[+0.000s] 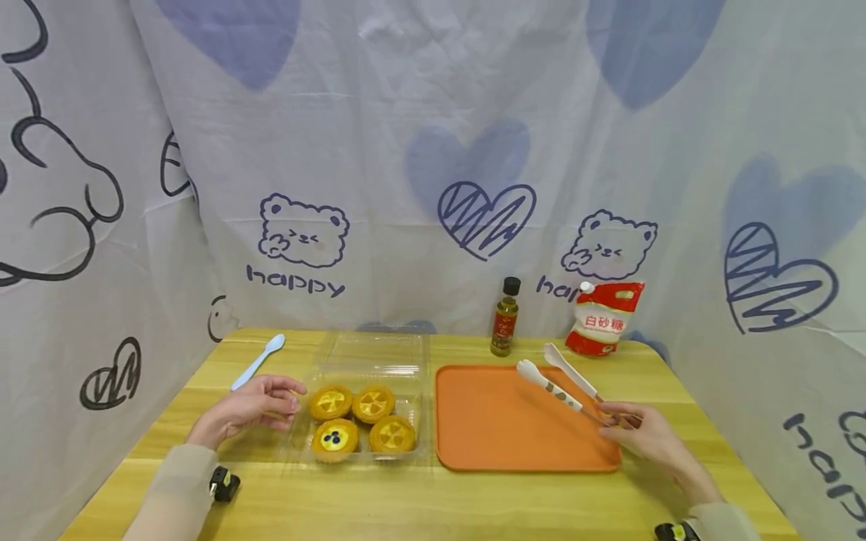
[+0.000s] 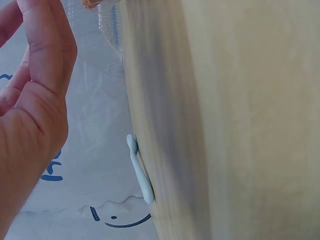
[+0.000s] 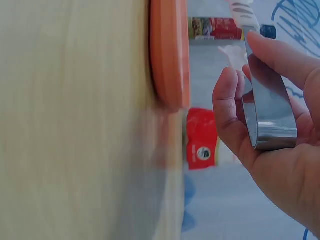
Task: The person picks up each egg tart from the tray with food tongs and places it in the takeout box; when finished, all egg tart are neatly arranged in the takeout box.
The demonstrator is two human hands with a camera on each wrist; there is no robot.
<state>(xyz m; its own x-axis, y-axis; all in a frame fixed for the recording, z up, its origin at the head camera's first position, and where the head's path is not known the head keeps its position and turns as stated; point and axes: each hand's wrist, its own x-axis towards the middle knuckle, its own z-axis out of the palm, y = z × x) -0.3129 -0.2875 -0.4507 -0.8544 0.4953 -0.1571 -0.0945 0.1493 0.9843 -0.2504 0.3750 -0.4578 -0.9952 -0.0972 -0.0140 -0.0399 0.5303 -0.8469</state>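
My right hand (image 1: 646, 436) grips a pair of food tongs (image 1: 568, 387) by the metal bend, which the right wrist view shows between thumb and fingers. The tongs' two white tips are spread apart above the orange tray (image 1: 473, 451). At the left, my left hand (image 1: 253, 406) hovers beside a clear plastic box (image 1: 426, 391) with its lid folded back, fingers loosely bent and holding nothing. Inside the box lie several egg tarts (image 1: 393, 434); one tart (image 1: 334, 438) carries dark berries. Whether the left fingertips touch the box I cannot tell.
A light blue spoon (image 1: 258, 362) lies on the wooden table (image 1: 338, 511) behind the left hand. Behind the tray stand a dark-capped bottle (image 1: 504, 319) and a red and white pouch (image 1: 604, 319). Printed cloth (image 1: 392, 150) hangs around the table.
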